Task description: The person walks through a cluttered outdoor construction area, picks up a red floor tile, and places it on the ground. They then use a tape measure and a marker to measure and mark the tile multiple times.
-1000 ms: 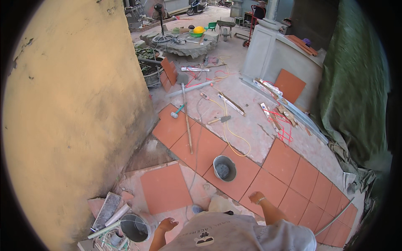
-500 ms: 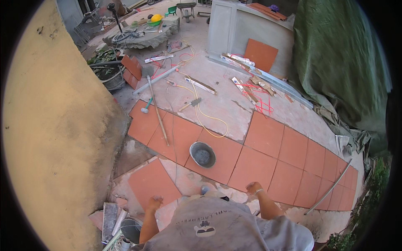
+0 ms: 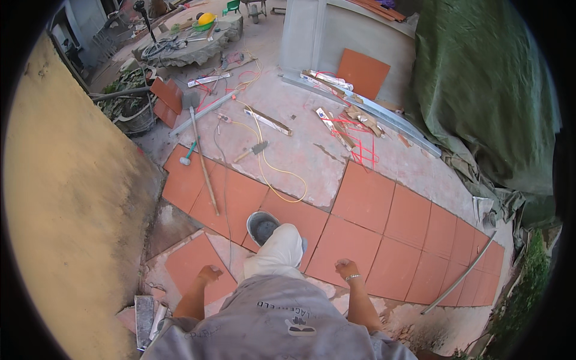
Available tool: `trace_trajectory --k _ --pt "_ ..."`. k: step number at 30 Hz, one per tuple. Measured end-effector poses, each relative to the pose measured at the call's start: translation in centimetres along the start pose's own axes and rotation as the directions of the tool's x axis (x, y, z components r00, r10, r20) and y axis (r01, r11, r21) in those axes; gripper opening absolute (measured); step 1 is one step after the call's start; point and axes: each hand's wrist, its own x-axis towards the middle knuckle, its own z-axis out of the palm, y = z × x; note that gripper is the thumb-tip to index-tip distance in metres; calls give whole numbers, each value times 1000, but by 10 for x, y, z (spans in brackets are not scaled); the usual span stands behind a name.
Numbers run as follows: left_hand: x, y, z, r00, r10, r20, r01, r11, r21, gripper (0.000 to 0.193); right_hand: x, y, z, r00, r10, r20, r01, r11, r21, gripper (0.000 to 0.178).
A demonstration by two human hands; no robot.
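My left hand [image 3: 209,274] hangs loosely curled over a single terracotta tile [image 3: 187,261], with nothing seen in it. On the other side, my right hand [image 3: 346,270] hangs with its fingers curled in, also with nothing visible in it, above the row of laid terracotta tiles [image 3: 345,243]. A dark bucket [image 3: 261,227] stands on the tiles ahead, partly hidden by my raised knee [image 3: 285,240]. A long-handled tool [image 3: 205,165] and a mallet with a pale head [image 3: 185,161] lie farther left. Neither hand touches them.
A yellow wall [image 3: 72,198] bounds the left. A trowel [image 3: 258,148], a yellow cord [image 3: 288,174] and red straps [image 3: 363,150] lie on the concrete. A green tarp [image 3: 480,96] hangs at right. Across the tiles at right lies a long bar [image 3: 462,276].
I have stepped forward, and one leg now rises in front of the bucket. The scene has shifted left in view. Both hands have swung slightly and still hold nothing visible.
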Motion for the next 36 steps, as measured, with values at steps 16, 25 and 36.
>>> trace_trajectory --k 16,25,36 --pt "235 522 -34 929 371 5 -371 929 -5 49 408 -312 -211 1000 3 13 -4 999 44 29" --pt "261 696 -146 931 347 -117 -349 937 6 55 518 -278 -287 828 547 122 -554 832 32 21" --pt "396 801 -196 936 307 -173 -293 950 105 53 760 -411 -299 901 217 375 42 818 -574 24"
